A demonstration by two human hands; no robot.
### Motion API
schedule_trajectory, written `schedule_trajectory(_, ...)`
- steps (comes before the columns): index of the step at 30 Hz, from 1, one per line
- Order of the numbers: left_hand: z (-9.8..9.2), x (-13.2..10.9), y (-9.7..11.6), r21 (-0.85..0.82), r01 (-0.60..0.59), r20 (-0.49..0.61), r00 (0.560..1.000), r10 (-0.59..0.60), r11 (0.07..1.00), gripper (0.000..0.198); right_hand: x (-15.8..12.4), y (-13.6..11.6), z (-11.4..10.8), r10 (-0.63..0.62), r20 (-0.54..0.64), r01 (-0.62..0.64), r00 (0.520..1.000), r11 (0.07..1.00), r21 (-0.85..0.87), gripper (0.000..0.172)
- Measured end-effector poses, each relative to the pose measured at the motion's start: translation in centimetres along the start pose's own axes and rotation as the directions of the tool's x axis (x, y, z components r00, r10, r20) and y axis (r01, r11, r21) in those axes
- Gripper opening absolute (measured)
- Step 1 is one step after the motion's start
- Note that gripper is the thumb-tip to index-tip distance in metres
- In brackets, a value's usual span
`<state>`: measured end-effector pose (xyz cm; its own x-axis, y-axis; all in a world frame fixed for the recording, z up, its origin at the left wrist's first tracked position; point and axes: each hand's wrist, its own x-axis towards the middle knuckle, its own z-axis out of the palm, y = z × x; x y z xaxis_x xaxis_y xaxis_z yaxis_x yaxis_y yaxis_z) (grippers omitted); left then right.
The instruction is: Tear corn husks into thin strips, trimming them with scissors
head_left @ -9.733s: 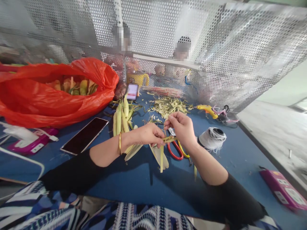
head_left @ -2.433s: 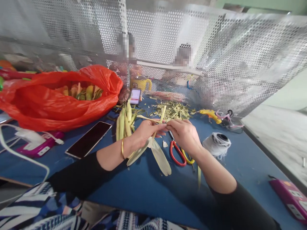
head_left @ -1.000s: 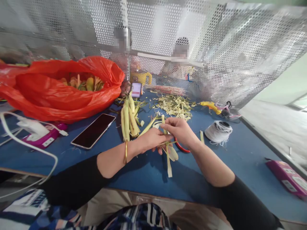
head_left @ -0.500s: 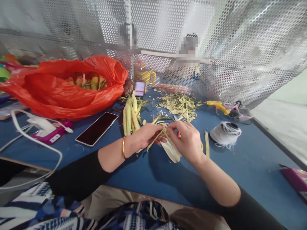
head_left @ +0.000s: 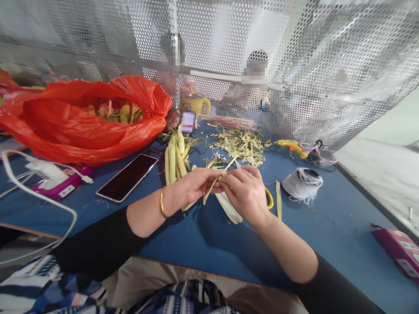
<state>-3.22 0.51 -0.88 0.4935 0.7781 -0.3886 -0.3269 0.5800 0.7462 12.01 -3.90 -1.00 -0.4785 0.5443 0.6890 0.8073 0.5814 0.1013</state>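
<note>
My left hand (head_left: 196,183), with a gold bangle at the wrist, pinches a narrow strip of corn husk (head_left: 206,197). My right hand (head_left: 245,192) meets it fingertip to fingertip, its fingers curled over the same strip; the exact grip is partly hidden. One end of the strip points up and away, the other down toward me. Below the hands lies a broad pale husk leaf (head_left: 229,209). Behind my right hand show the yellow handle of scissors (head_left: 269,199) and a blade tip. Whole husks (head_left: 172,163) lie bundled beyond my left hand.
Husk trimmings (head_left: 244,144) are heaped at the back. A red plastic bag (head_left: 81,148) with husk pieces stands left, near a phone (head_left: 128,178) and a purple power strip (head_left: 62,183). White yarn (head_left: 301,184) and a yellow glue gun (head_left: 293,147) are right. Perforated metal panels (head_left: 216,39) stand behind.
The husk strip has turned and now slants up and away between my fingers. My right fingers have closed in toward the left ones. The view has shifted slightly.
</note>
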Motion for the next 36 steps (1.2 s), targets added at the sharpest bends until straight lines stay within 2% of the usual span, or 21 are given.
schedule_trajectory(4,-0.5,0.6,-0.7,-0.008,-0.056,0.015,0.998,0.056,0.998,0.015,0.1,-0.4,0.1,-0.054,0.01,0.054,0.998,0.998,-0.016,0.022)
schedule_trajectory(7,-0.8,1.1,-1.2,-0.012,-0.078,0.046,0.996,0.078,0.997,0.016,0.1,-0.9,0.3,-0.166,0.073,0.167,0.983,0.986,-0.021,0.024)
schedule_trajectory(10,-0.9,1.3,-1.4,-0.011,-0.05,0.045,0.998,0.05,0.999,0.015,0.0,-1.2,0.6,-0.272,0.144,0.278,0.952,0.96,-0.023,0.028)
schedule_trajectory(12,-0.7,1.2,-1.3,-0.007,-0.029,0.035,0.999,0.029,1.0,0.015,-0.1,-1.1,0.8,-0.289,0.14,0.293,0.947,0.956,-0.013,0.028)
schedule_trajectory(13,-0.6,1.1,-1.2,-0.007,-0.029,0.034,0.999,0.029,1.0,0.015,-0.2,-1.0,0.8,-0.265,0.12,0.266,0.957,0.964,0.002,0.027)
schedule_trajectory(15,-0.4,0.8,-1.0,-0.008,-0.044,0.037,0.998,0.044,0.999,0.014,-0.2,-0.7,0.8,-0.13,0.065,0.127,0.989,0.991,0.053,0.022)
schedule_trajectory(17,-0.3,0.6,-0.9,0.003,-0.046,0.037,0.998,0.046,0.999,0.012,-0.1,-0.4,0.8,0.104,0.028,-0.107,0.994,0.983,0.147,0.017)
schedule_trajectory(18,-0.2,0.5,-0.8,0.013,-0.042,0.036,0.998,0.042,0.999,0.011,-0.1,-0.2,0.9,0.242,0.026,-0.242,0.97,0.947,0.211,0.016)
schedule_trajectory(19,-0.2,0.5,-0.8,0.025,-0.04,0.036,0.999,0.039,0.999,0.009,0.0,-0.1,0.9,0.376,0.041,-0.372,0.926,0.884,0.284,0.016)
schedule_trajectory(21,-0.1,0.5,-0.8,0.042,-0.05,0.026,0.998,0.049,0.998,0.007,0.1,0.1,1.0,0.592,0.123,-0.584,0.796,0.699,0.413,0.018)
schedule_trajectory(23,0.0,0.5,-0.9,0.048,-0.072,0.003,0.997,0.072,0.996,0.009,0.2,0.2,1.2,0.704,0.217,-0.706,0.676,0.534,0.466,0.019)
schedule_trajectory(24,0.0,0.5,-1.0,0.055,-0.08,-0.008,0.997,0.081,0.995,0.009,0.2,0.2,1.4,0.73,0.247,-0.738,0.638,0.487,0.467,0.019)
schedule_trajectory(26,0.0,0.5,-1.0,0.082,-0.096,-0.014,0.995,0.097,0.992,0.01,0.2,0.2,1.6,0.751,0.272,-0.767,0.602,0.449,0.458,0.017)
schedule_trajectory(32,0.0,0.3,-1.2,0.208,-0.177,-0.002,0.983,0.182,0.962,0.016,0.0,0.6,1.8,0.736,0.312,-0.767,0.601,0.422,0.483,0.013)
schedule_trajectory(34,0.0,0.4,-1.2,0.269,-0.202,-0.027,0.976,0.217,0.942,0.012,0.0,0.7,1.9,0.739,0.347,-0.78,0.578,0.375,0.501,0.013)
schedule_trajectory(36,0.0,0.4,-1.3,0.323,-0.22,-0.067,0.965,0.254,0.921,0.008,0.0,0.7,2.1,0.739,0.396,-0.787,0.545,0.289,0.544,0.015)
